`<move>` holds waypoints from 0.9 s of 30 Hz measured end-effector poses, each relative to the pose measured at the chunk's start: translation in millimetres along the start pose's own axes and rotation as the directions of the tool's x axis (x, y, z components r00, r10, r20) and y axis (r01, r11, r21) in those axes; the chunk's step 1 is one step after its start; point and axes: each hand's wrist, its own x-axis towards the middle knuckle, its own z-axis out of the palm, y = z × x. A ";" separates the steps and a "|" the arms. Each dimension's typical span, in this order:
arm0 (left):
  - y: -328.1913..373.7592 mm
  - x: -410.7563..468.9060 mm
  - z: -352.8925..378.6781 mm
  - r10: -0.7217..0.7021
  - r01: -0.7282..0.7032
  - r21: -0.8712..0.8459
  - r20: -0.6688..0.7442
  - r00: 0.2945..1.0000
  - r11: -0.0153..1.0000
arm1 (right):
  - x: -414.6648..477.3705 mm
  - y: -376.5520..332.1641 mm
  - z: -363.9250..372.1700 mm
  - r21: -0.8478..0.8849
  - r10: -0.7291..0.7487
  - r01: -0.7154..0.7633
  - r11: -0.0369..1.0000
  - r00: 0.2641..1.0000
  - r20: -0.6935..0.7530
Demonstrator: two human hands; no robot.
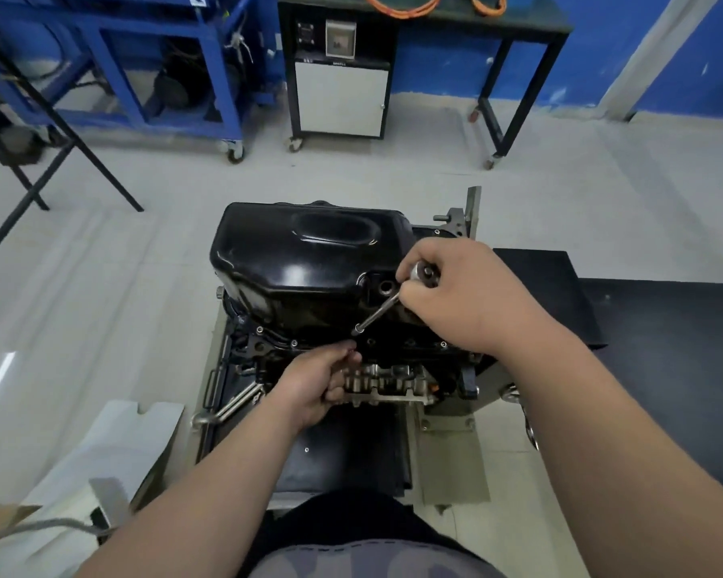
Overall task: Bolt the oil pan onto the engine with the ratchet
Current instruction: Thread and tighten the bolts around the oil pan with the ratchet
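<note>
Oil pan (309, 260) seated on engine (387, 383). Several flange bolts (294, 343) fitted. Ratchet (424, 275) socket at near flange. Right hand (460, 304) grip clamped on ratchet head. Left hand (318, 381) beside socket, grip: cannot tell. Judged mid-tightening; final torque of bolts unconfirmed.

Both bare forearms reach forward: right hand (456, 294) arched, fingers (420, 255) gripping the ratchet (425, 272) head from above; left hand (316, 383) lower, curled, grasp indiscernible.

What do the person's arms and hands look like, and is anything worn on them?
The left arm and right arm are bare to the frame edge, no sleeves. The left hand and right hand wear no gloves; no watch or ring shows.
</note>
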 end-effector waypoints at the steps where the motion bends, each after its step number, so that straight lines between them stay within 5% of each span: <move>1: -1.8 3.8 3.7 0.031 -0.032 -0.017 -0.027 0.999 0.999 | 1.2 4.9 -2.5 0.012 -0.012 0.012 1.000 1.000 0.009; 13: -17.9 19.6 13.3 0.228 -0.228 0.033 -0.289 0.930 0.973 | 4.7 24.3 -3.2 0.060 -0.002 -0.002 0.998 0.998 0.058; 27: -12.8 23.2 -12.0 0.206 -0.181 0.133 -0.201 0.958 0.974 | 2.6 1.4 12.8 0.068 0.111 -0.109 0.992 0.994 -0.019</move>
